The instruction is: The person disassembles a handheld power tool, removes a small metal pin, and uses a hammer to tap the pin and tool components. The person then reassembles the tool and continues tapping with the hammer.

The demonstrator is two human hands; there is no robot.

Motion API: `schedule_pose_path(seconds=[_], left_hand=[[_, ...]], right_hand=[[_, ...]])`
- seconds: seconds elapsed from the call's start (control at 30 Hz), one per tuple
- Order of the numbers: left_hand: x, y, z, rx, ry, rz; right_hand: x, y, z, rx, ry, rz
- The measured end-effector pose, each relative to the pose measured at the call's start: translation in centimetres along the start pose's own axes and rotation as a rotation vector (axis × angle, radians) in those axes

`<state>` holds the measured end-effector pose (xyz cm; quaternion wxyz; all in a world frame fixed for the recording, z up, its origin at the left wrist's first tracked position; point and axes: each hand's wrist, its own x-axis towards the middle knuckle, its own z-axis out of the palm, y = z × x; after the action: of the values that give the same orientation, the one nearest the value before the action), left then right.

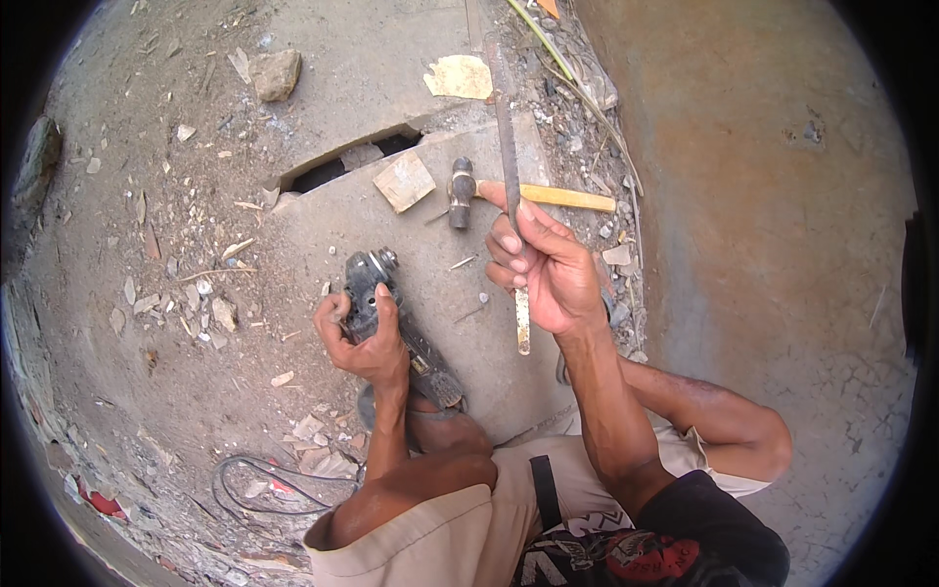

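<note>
My left hand [364,338] clenches the heavy angle grinder [396,328] by its body at centre frame; my right hand [548,269] grips the stiff metal file [508,147] mid-length.

A hammer [468,192] and wood scrap [404,181] lie on the concrete ground [333,68].

Bright, even daylight with soft, short shadows; sharp centre, fisheye bending and black vignette at the rim.
</note>
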<state>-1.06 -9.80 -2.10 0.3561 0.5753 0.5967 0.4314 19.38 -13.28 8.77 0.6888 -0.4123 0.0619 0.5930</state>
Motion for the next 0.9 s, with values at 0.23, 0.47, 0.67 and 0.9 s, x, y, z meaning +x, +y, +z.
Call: schedule_pose_path(seconds=[0.23, 0.47, 0.67, 0.9], left_hand=[[0.0, 0.0, 0.0, -0.023, 0.004, -0.027], [-0.1, -0.3, -0.1, -0.014, -0.003, -0.021], [-0.1, -0.3, 0.0, 0.0, -0.013, -0.017], [0.1, -0.2, -0.4, 0.012, -0.015, 0.001]], right_hand=[[-0.1, -0.1, -0.9, 0.11, -0.115, 0.018], [-0.2, -0.1, -1.1, 0.179, -0.126, 0.072], [-0.1, -0.1, -1.8, 0.26, -0.192, 0.106], [0.3, 0.3, -1.9, 0.159, -0.187, 0.068]])
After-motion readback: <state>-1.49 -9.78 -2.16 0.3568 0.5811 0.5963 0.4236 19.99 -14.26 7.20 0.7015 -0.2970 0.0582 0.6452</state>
